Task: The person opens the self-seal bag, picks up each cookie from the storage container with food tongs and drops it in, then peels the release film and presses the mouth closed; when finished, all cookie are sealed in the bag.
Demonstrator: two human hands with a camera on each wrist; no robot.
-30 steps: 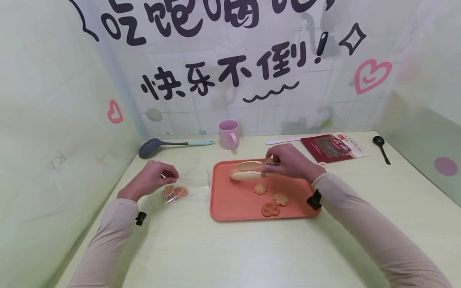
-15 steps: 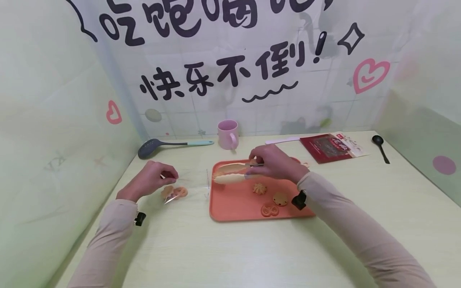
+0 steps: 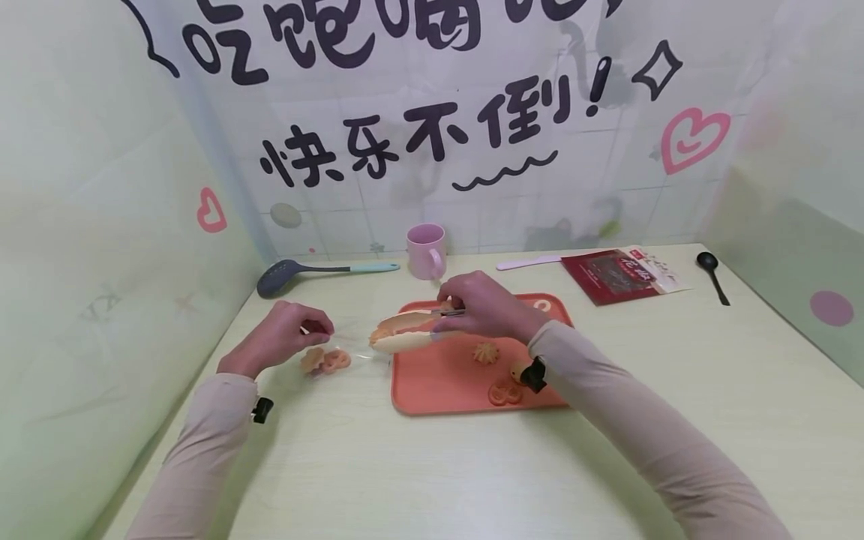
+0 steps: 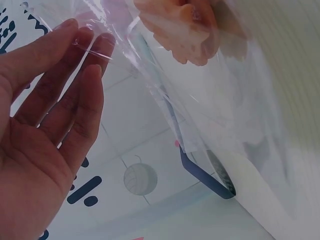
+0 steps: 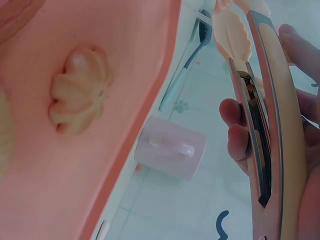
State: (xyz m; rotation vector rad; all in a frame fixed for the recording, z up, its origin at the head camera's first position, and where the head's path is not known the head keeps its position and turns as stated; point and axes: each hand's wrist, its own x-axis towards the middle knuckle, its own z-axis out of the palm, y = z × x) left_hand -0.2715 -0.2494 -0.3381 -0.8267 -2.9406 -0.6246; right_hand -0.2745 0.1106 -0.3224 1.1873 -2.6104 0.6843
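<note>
My left hand (image 3: 316, 328) pinches the edge of a clear plastic bag (image 3: 351, 349) lying on the table left of the tray; the film drapes over its fingertips (image 4: 85, 45). Two orange cookies (image 3: 327, 361) lie inside the bag (image 4: 185, 30). My right hand (image 3: 451, 313) grips cream and orange tongs (image 3: 405, 334), also in the right wrist view (image 5: 265, 125). Their tips reach past the left rim of the orange tray (image 3: 432, 386), close to the bag's mouth. I cannot tell if anything sits between the tips. On the tray lie a flower cookie (image 3: 484, 352) (image 5: 80, 87) and a pretzel cookie (image 3: 502, 392).
A pink mug (image 3: 427, 251) stands behind the tray. A dark slotted ladle (image 3: 283, 276) lies at the back left. A white spatula (image 3: 529, 262), a red packet (image 3: 624, 274) and a black spoon (image 3: 712, 274) lie at the back right. Panel walls close in both sides.
My right hand has carried the tongs leftward, from over the tray's middle to past its left rim, near the bag. The left hand has kept still on the bag.
</note>
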